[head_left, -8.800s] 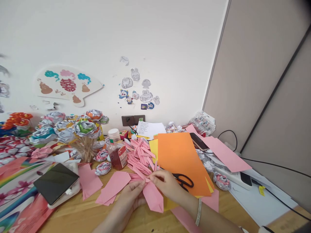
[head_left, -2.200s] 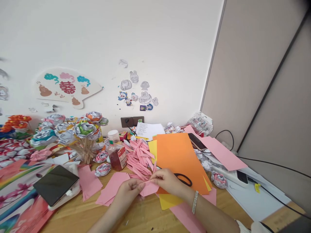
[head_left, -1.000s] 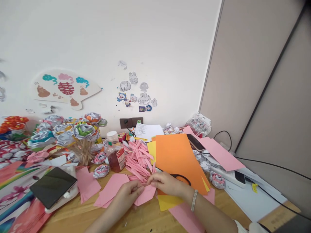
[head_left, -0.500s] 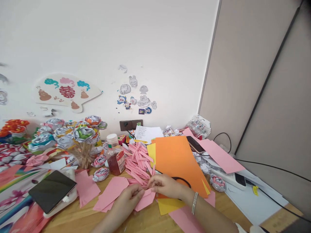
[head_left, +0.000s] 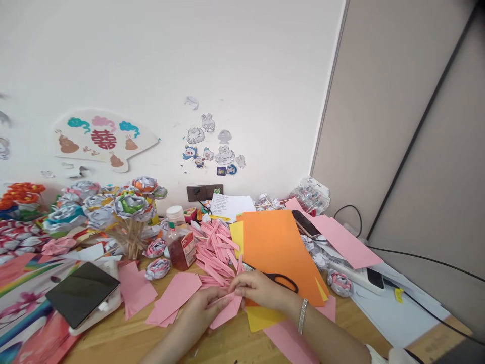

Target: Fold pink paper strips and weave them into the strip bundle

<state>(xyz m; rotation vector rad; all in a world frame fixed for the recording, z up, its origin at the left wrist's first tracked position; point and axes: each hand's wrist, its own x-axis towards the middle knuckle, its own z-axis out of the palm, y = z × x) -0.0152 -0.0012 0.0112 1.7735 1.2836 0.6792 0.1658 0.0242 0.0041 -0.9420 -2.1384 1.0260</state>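
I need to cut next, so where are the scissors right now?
In the head view, the black-handled scissors lie on the orange sheet, just beyond the right hand, right of the pink strip pile.

I see a wooden bench (head_left: 113, 341) carrying pink sheets (head_left: 175, 296), orange paper (head_left: 276, 242), pink strips (head_left: 215, 247), scissors (head_left: 282, 279), a bottle (head_left: 180, 240), a tablet (head_left: 82, 293) and paper roses (head_left: 157, 268).

Hands: two, left hand (head_left: 204, 307) and right hand (head_left: 261, 290)
Black-handled scissors (head_left: 278, 279): one
Red-labelled plastic bottle (head_left: 180, 244): one
Large orange paper sheet (head_left: 276, 247): one
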